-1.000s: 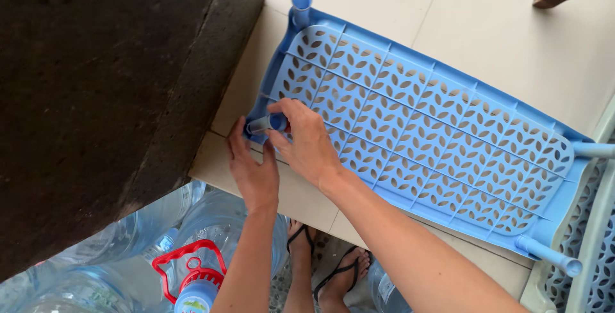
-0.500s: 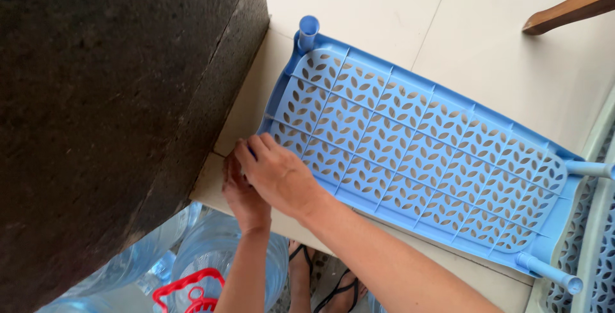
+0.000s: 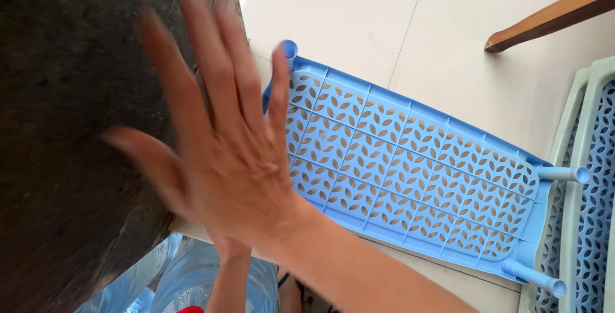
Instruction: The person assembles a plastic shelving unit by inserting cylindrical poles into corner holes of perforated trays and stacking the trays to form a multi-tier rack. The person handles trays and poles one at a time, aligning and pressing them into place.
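Head view shows our right hand (image 3: 221,159) raised close to the lens, blurred, fingers spread wide and holding nothing. Our left hand is hidden behind it, only its forearm showing, so we cannot tell its fingers. Beyond lies the blue shelf (image 3: 410,172), flat on the pale floor (image 3: 359,18), beside a dark block (image 3: 70,127). Clear bottles (image 3: 186,281) sit below.
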